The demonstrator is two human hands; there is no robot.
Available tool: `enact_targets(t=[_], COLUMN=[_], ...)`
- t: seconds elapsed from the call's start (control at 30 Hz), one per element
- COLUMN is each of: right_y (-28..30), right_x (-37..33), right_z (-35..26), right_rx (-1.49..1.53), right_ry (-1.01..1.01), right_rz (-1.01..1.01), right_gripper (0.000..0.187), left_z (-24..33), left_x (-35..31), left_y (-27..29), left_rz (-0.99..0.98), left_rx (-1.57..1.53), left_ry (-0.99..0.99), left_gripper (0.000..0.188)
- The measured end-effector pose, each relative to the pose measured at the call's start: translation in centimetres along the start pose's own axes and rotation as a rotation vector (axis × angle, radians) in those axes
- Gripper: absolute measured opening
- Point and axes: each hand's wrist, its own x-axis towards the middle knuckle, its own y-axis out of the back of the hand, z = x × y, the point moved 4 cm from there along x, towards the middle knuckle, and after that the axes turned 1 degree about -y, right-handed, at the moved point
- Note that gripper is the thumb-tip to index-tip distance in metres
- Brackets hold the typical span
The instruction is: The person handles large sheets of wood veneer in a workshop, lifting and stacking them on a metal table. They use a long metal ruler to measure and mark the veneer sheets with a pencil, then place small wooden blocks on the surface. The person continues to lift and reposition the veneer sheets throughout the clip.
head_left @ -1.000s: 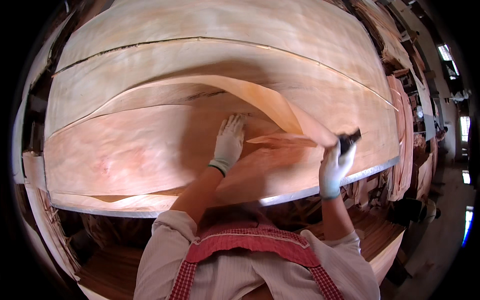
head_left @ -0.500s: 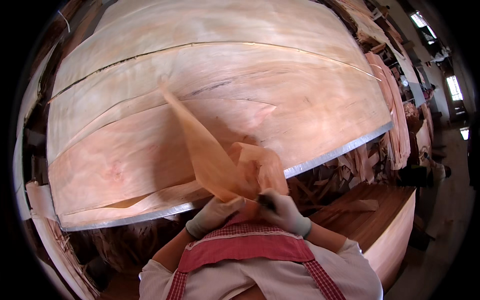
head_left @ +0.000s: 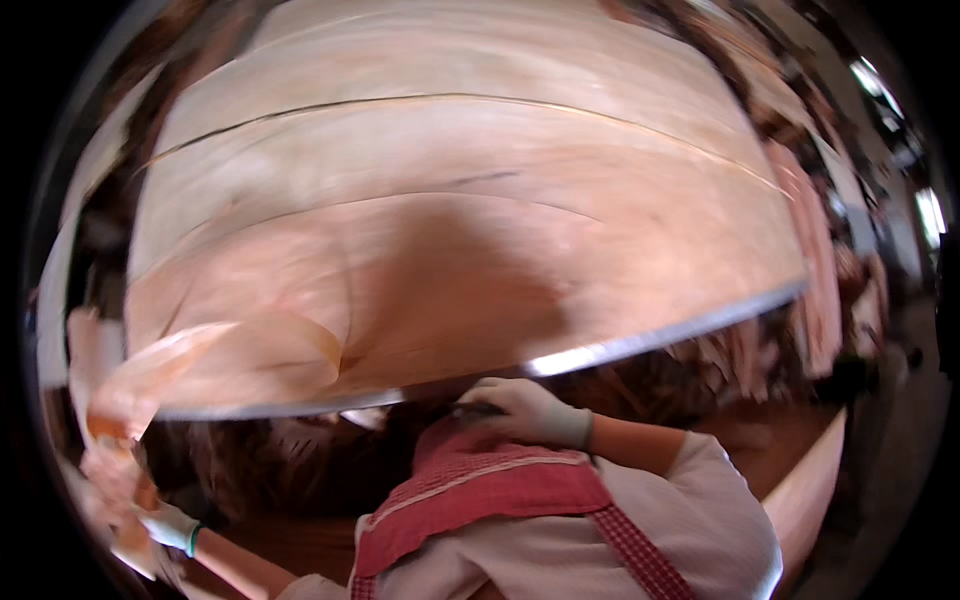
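At the lower left my left hand point(head_left: 172, 526), in a white glove with a green cuff, is stretched out, its fingers closed at the end of a thin, curling wood veneer strip point(head_left: 205, 345). The strip trails back over the near left part of a large veneer sheet point(head_left: 600, 240). Close to my apron, by the metal-edged front of the table, my right hand point(head_left: 530, 410) is also gloved. Its fingers are curled round a small dark object point(head_left: 480, 408), mostly hidden, whose kind I cannot make out. Motion blurs the left hand and the strip.
A bright metal edge point(head_left: 660, 322) runs along the table front. A thin stick point(head_left: 470, 96) lies across the sheet. Veneer scraps hang below the edge and at the left. More veneer strips point(head_left: 808, 270) hang at the right, above a stack of veneer point(head_left: 810, 480).
My left hand has swung from the middle to the far lower left, pulling the veneer strip along. My right hand stays near the apron, a little further left. The view has shifted slightly.
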Motion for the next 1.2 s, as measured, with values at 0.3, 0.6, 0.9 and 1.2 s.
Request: enact_targets(t=[0.3,0.6,0.9,1.2], right_y=[-0.3,1.2,0.6,-0.1], right_x=[3.5,6.1,7.0,13.4], right_z=[0.2,0.3,5.5,-2.7], right_rx=[0.085,0.087,0.533,0.466], right_ry=[-0.185,-0.044,-0.455,-0.332], right_rz=[-0.072,-0.206,0.136,0.474], right_gripper=[0.025,0.020,0.015,0.018], left_z=[-17.5,-18.7,4.3,19.1], left_x=[-40.7,-47.0,-12.6,5.4], left_y=[7.3,7.8,-18.5,-53.4], left_rz=[-0.792,-0.587,-0.292,-0.721], left_rx=[1.046,0.756,0.407,-0.369], left_ry=[0.746,1.041,-0.181,-0.452], left_gripper=[0.057,0.074,0.027,0.036])
